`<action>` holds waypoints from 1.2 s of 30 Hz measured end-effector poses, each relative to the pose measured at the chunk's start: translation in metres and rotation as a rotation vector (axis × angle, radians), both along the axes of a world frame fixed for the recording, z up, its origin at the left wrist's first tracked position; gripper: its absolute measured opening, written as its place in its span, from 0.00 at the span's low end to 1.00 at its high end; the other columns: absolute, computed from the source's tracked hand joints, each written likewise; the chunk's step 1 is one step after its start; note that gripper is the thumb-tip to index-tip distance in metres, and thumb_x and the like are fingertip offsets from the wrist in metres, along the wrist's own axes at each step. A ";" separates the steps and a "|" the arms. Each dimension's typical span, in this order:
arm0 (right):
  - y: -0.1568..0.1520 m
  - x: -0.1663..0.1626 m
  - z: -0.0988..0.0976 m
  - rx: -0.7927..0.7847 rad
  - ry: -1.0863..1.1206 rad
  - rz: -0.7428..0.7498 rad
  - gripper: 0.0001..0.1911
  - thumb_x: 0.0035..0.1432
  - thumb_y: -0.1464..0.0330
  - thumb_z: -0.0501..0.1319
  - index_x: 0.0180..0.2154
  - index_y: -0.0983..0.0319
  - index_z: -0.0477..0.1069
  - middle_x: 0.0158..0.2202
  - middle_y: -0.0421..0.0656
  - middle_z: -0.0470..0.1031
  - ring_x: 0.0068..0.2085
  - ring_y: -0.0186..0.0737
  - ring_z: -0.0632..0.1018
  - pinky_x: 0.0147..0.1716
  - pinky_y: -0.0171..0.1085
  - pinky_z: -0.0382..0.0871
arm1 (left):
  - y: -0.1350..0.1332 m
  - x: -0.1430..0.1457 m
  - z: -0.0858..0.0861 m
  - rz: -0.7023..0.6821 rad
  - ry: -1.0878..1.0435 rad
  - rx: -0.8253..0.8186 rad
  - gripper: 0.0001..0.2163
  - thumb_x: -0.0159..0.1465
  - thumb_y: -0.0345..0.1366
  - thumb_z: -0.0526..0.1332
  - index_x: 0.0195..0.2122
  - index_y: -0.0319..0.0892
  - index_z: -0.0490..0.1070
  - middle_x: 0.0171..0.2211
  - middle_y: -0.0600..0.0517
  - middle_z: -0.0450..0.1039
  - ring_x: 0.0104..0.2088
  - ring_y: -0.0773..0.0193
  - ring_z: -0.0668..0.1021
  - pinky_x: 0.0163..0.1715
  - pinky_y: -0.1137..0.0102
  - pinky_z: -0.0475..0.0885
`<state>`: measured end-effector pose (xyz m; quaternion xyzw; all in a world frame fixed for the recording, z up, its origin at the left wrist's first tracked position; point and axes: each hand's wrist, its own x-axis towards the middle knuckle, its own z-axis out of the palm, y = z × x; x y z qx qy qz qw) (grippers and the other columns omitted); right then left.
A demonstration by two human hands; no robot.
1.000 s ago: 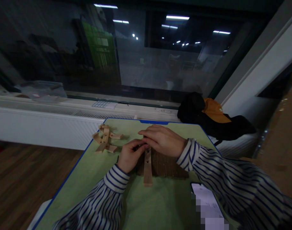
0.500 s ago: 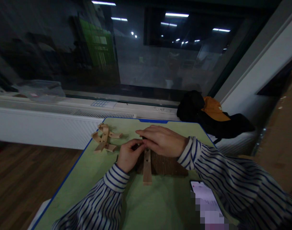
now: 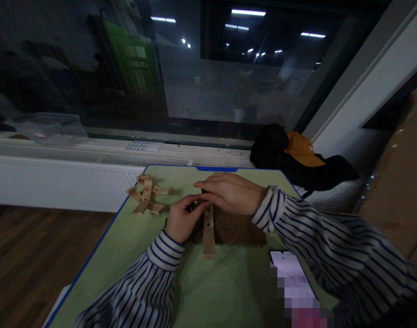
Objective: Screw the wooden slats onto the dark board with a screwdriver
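A light wooden strip with holes (image 3: 208,232) lies across a dark brown board (image 3: 235,230) on the green table (image 3: 126,255). My left hand (image 3: 181,219) is curled at the strip's far end, its fingertips pinched on a small dark piece I cannot make out. My right hand (image 3: 230,193) lies over the same end, fingers together and pressing down on the strip and board. Both sleeves are striped.
A loose pile of wooden strips (image 3: 146,195) sits at the table's far left corner. A phone (image 3: 292,278) lies at the near right. A black bag with an orange cap (image 3: 299,157) rests on the sill by the window. A white radiator (image 3: 58,177) runs along the left.
Both hands stay at the strip's far end with only slight finger shifts. The view has tilted a little, so everything sits slightly higher in the frame.
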<state>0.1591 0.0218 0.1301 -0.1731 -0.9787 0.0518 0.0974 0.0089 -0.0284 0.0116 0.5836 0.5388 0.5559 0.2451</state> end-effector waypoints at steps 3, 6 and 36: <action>-0.001 -0.001 0.000 0.003 -0.005 -0.003 0.17 0.64 0.68 0.50 0.51 0.68 0.66 0.45 0.53 0.74 0.46 0.44 0.73 0.47 0.44 0.66 | 0.000 0.000 0.000 0.027 0.011 -0.004 0.11 0.54 0.41 0.65 0.33 0.39 0.77 0.21 0.53 0.74 0.20 0.67 0.72 0.22 0.74 0.68; -0.002 -0.001 -0.002 -0.003 -0.002 -0.008 0.19 0.64 0.68 0.50 0.53 0.69 0.64 0.45 0.53 0.73 0.46 0.44 0.73 0.47 0.44 0.66 | -0.001 0.000 0.001 0.028 0.014 -0.006 0.10 0.54 0.41 0.64 0.32 0.40 0.78 0.21 0.53 0.75 0.20 0.67 0.72 0.21 0.74 0.68; -0.003 0.001 -0.011 -0.039 0.073 -0.062 0.19 0.64 0.68 0.50 0.54 0.67 0.62 0.43 0.49 0.74 0.45 0.41 0.73 0.45 0.42 0.67 | -0.001 0.002 0.000 -0.004 0.001 0.018 0.08 0.57 0.37 0.62 0.34 0.41 0.78 0.30 0.51 0.80 0.29 0.63 0.79 0.33 0.71 0.74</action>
